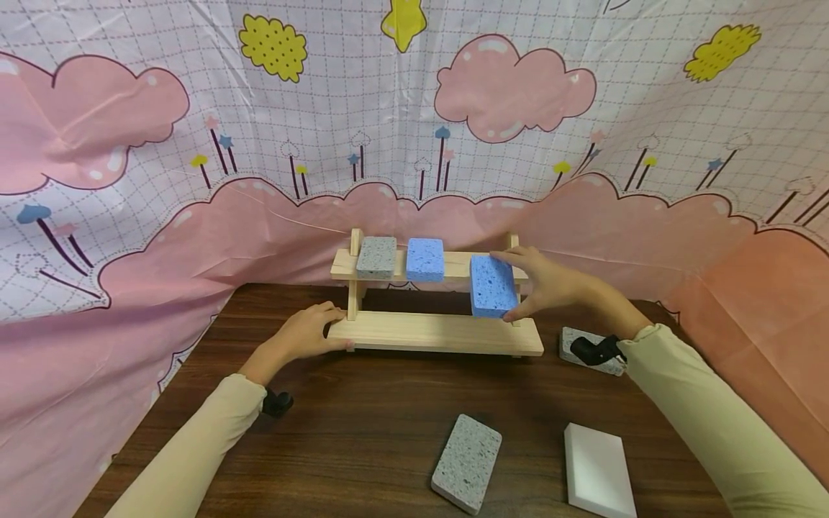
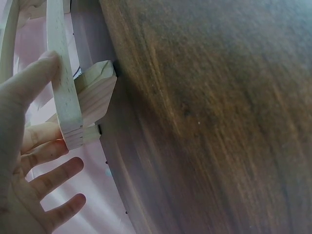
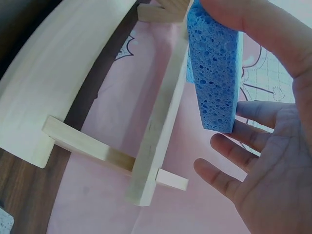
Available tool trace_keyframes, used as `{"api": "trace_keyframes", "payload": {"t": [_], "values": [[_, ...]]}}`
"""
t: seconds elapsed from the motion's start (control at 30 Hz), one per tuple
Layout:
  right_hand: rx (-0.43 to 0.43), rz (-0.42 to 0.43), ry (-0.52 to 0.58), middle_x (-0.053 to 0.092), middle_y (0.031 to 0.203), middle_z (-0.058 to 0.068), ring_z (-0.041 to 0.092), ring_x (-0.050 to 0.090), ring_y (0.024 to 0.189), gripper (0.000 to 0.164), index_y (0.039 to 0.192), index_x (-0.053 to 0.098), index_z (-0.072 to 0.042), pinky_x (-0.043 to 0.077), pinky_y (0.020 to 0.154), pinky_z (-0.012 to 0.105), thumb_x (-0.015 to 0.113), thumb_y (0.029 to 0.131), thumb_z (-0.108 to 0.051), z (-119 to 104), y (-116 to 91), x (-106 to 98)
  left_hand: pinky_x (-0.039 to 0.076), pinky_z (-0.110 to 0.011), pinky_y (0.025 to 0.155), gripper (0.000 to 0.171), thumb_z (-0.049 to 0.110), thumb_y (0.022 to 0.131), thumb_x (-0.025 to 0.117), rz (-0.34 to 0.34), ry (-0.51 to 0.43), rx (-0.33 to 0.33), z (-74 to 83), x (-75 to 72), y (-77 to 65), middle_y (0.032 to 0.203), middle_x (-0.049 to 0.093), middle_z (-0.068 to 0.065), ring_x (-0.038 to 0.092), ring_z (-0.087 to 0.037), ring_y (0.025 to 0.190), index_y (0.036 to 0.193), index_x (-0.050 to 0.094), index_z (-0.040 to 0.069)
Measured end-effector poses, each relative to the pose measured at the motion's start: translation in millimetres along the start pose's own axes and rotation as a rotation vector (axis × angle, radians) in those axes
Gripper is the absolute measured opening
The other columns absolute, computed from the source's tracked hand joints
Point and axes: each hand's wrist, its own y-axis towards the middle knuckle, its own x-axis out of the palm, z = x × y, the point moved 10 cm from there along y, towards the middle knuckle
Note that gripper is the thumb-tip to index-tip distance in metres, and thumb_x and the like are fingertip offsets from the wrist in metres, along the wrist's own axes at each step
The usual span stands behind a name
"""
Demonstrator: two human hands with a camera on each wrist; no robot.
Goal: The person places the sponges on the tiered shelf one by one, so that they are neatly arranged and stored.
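A two-tier wooden rack point(image 1: 434, 332) stands at the back of the table. My left hand point(image 1: 309, 332) grips the left end of its lower board, thumb in front and fingers behind; the left wrist view shows this board end point(image 2: 68, 105) close up. With my right hand point(image 1: 550, 280) I pinch a blue sponge point(image 1: 494, 286) between thumb and fingers, tilted in front of the upper board's right end. In the right wrist view the porous face of this sponge point(image 3: 214, 68) shows beside the upper board point(image 3: 161, 122). A grey sponge point(image 1: 377, 257) and another blue sponge point(image 1: 425, 260) rest on the upper board.
On the dark wooden table point(image 1: 337, 432) lie a grey sponge point(image 1: 466, 464) at the front and a white block point(image 1: 599, 471) to its right. Another grey sponge point(image 1: 573, 338) lies partly hidden under my right wrist. A patterned cloth point(image 1: 388, 129) hangs behind the rack.
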Motion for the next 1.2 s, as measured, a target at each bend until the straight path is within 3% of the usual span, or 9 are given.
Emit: {"api": "trace_keyframes", "payload": {"t": [0.17,0.33,0.63,0.87,1.2], "values": [[-0.023,0.001,-0.025,0.029,0.158,0.027,0.042,0.031,0.138,0.12,0.16,0.03,-0.004,0.034,0.109,0.07,0.096,0.067,-0.044,-0.5,8.5,-9.6,0.05,-0.058,0.102,0.069,0.057,0.086,0.075,0.001,0.001,-0.001,-0.5,0.4,-0.1,0.137,0.061,-0.017,0.06,-0.039,0.126,0.135,0.066,0.009],[-0.061,0.026,-0.042,0.032,0.157,0.027,0.046,0.029,0.141,0.119,0.159,0.031,-0.001,0.031,0.111,0.071,0.097,0.066,-0.035,-1.3,17.4,-19.3,0.048,-0.059,0.104,0.072,0.059,0.087,0.074,-0.016,-0.005,-0.013,-1.9,0.8,-0.1,0.141,0.059,-0.018,0.057,-0.041,0.129,0.137,0.065,0.009],[-0.024,0.036,-0.046,0.032,0.158,0.028,0.046,0.029,0.143,0.118,0.16,0.03,-0.002,0.032,0.112,0.07,0.097,0.067,-0.032,-1.2,30.1,-33.1,0.047,-0.06,0.106,0.076,0.063,0.086,0.072,-0.015,-0.011,-0.016,-3.6,-2.1,0.9,0.143,0.057,-0.018,0.056,-0.04,0.132,0.14,0.063,0.01],[0.014,0.0,-0.049,0.026,0.162,0.026,0.044,0.026,0.146,0.121,0.163,0.024,-0.008,0.032,0.112,0.071,0.095,0.069,-0.036,0.7,36.8,-32.5,0.048,-0.059,0.104,0.072,0.06,0.087,0.073,-0.005,-0.019,-0.002,-2.0,-1.0,0.6,0.139,0.06,-0.017,0.058,-0.039,0.128,0.137,0.065,0.009],[-0.022,0.036,-0.002,0.028,0.162,0.028,0.044,0.029,0.146,0.121,0.16,0.025,0.001,0.028,0.117,0.068,0.097,0.067,-0.027,9.1,46.7,-27.1,0.051,-0.058,0.101,0.071,0.059,0.086,0.074,0.002,-0.02,0.004,-1.3,1.1,-0.5,0.134,0.062,-0.015,0.061,-0.038,0.122,0.136,0.065,0.009]]}}
